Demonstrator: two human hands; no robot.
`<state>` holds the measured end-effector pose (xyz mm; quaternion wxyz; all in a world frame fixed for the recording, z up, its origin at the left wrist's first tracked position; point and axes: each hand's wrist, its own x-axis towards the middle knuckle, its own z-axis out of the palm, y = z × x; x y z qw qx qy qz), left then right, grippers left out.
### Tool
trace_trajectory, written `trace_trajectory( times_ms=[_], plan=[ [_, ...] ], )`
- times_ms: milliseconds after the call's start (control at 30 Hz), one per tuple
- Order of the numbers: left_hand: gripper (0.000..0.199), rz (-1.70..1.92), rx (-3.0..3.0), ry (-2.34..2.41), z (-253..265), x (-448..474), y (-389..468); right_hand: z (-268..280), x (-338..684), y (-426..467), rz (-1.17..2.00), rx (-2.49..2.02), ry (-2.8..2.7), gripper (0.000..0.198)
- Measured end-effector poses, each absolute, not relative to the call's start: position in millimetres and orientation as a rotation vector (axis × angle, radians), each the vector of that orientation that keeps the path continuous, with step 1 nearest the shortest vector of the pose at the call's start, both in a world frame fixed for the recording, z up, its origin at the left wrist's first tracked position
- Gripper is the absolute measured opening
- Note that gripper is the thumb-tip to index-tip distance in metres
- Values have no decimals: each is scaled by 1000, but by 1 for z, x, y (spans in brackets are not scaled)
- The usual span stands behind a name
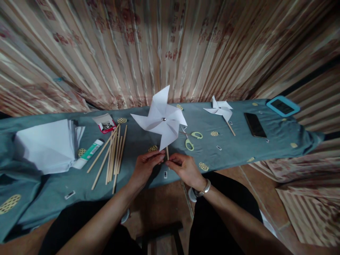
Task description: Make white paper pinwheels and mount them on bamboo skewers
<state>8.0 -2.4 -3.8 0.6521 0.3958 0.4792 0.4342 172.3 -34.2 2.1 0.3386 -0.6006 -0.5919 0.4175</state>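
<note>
A white paper pinwheel (pixel 174 122) with a silver pin at its centre stands up in front of me, its blades facing me. My right hand (pixel 186 170) pinches the lower part of its thin wooden stick (pixel 167 153). Just left of the stick, my left hand (pixel 146 166) has its fingers closed at the pinwheel, by the tip of the lowest blade; exactly which part they grip is partly hidden. Behind the pinwheel, to the right, lie scissors (pixel 189 144) with pale green handles, their blades partly covered by the paper.
Left on the grey-green cloth (pixel 87 191) are a paper stack (pixel 45 145), a glue stick (pixel 89 154), several wooden sticks (pixel 114 152) and a small box of pins (pixel 107 124). Rightward lie another pinwheel (pixel 221 109), a phone (pixel 255 124) and a blue-framed device (pixel 283 106). A curtain (pixel 170 46) hangs behind.
</note>
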Motion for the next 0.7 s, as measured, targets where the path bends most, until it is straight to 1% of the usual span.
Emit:
trace_trajectory(
  times_ms=[233, 333, 433, 500, 700],
  plan=[
    [21, 955, 959, 1139, 0, 7, -3, 15, 229, -15, 542, -1803, -1612, 23],
    [22, 955, 970, 1154, 0, 6, -3, 20, 258, -7, 262, -2013, -1637, 23],
    [22, 958, 969, 1146, -1, 4, -2, 23, 285, 1, 49, -2255, -1675, 23],
    [22, 962, 966, 1137, 0, 2, -2, 25, 301, 7, -54, -2465, -1692, 26],
    [21, 954, 978, 1124, 6, -2, -4, 29, 341, 28, -139, -2694, -1590, 30]
  ],
)
